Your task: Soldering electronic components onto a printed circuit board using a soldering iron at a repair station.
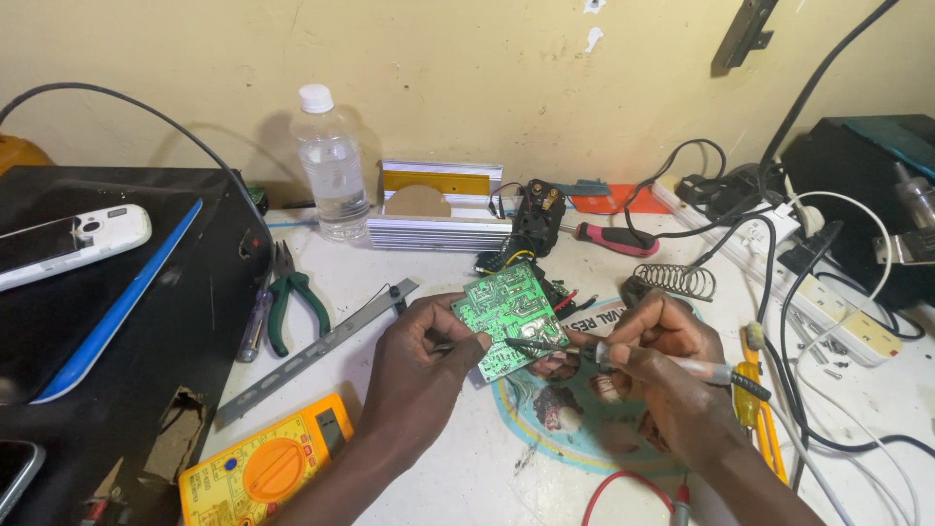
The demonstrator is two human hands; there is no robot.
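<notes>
Left hand [419, 356] grips a green circuit board [509, 317]; right hand [662, 360] holds a soldering iron [672, 367]. Capped bottle [331, 175], upper centre-left, holds clear liquid.

Both forearms reach in from the lower edge and converge toward the middle. The left hand [421, 362] is curled with its back up, thumb and fingertips pinched together at its right side. The right hand [660, 362] is closed in a pen-like grip, knuckles raised, fingertips pointing left.
</notes>
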